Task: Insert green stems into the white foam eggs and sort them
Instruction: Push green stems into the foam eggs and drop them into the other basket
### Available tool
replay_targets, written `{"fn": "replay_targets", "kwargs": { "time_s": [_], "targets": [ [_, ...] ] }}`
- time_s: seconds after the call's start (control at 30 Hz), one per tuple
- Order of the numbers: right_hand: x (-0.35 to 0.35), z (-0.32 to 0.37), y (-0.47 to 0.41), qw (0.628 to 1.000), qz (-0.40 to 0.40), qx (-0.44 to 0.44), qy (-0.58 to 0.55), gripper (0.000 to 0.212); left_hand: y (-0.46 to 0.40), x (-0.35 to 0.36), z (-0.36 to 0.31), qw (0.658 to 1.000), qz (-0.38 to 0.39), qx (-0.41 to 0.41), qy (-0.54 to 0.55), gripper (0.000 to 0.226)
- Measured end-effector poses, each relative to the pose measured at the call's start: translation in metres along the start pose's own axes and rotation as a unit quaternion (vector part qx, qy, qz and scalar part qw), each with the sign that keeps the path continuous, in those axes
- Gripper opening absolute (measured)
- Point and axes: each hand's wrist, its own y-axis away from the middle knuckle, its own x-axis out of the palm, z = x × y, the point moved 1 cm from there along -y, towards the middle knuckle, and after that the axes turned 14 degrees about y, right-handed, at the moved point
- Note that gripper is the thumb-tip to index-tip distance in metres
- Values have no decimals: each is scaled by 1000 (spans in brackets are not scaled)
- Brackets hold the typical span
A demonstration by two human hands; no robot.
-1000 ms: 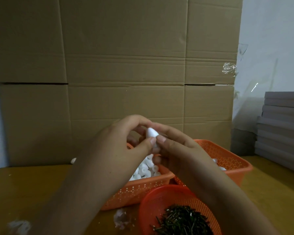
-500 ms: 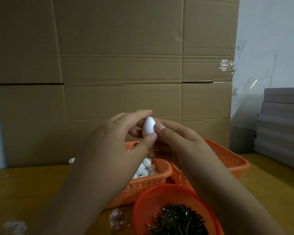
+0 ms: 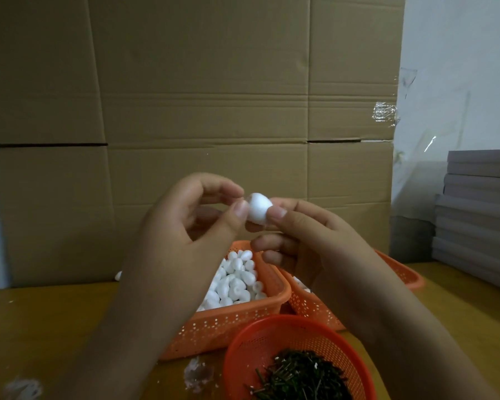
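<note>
A white foam egg (image 3: 258, 208) is held in the air between both hands, above the baskets. My left hand (image 3: 191, 223) pinches its left side with thumb and forefinger. My right hand (image 3: 303, 241) grips its right side with thumb and fingers. No stem shows on this egg. Below, an orange rectangular basket (image 3: 243, 319) holds several white foam eggs (image 3: 237, 281). A round orange basket (image 3: 272, 339) at the front holds a heap of short green stems (image 3: 300, 376). A second orange rectangular basket (image 3: 407, 277) lies to the right, mostly hidden by my right arm.
A tall cardboard box wall (image 3: 202, 116) stands close behind the baskets. Grey flat boards (image 3: 479, 215) are stacked at the right. One loose egg (image 3: 118, 275) lies at the foot of the box, and crumpled plastic scraps (image 3: 198, 373) lie on the wooden table (image 3: 41, 327).
Both hands have lifted the egg higher and the egg has been turned from upright to lying sideways between the fingers.
</note>
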Motion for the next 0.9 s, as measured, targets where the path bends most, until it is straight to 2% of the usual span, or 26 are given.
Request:
{"fn": "replay_targets", "kwargs": {
  "time_s": [0.1, 0.2, 0.4, 0.53, 0.67, 0.77, 0.9],
  "targets": [
    [4, 0, 1, 1000, 29, -4, -5, 25, 0, -1, 0, 1000, -24, 12, -9, 11],
    [9, 1, 3, 997, 66, -17, 25, 32, 1, 1, -3, 1000, 18, 10, -16, 20],
    [6, 0, 3, 998, 24, -21, 56, 28, 3, 4, 4, 993, 99, -44, -54, 35],
    [2, 1, 2, 998, 10, -17, 52, 26, 2, 3, 7, 997, 67, -35, -32, 30],
    [-1, -1, -1, 999, 11, 3, 48, 29, -2, -1, 5, 999, 30, -27, -13, 12],
    [1, -1, 0, 997, 58, 13, 56, 31, -2, -1, 3, 1000, 4, -9, -18, 3],
    [7, -1, 3, 991, 107, 16, 75, 32, 0, 1, 1, 998, -11, 6, -59, 13]
  ]
}}
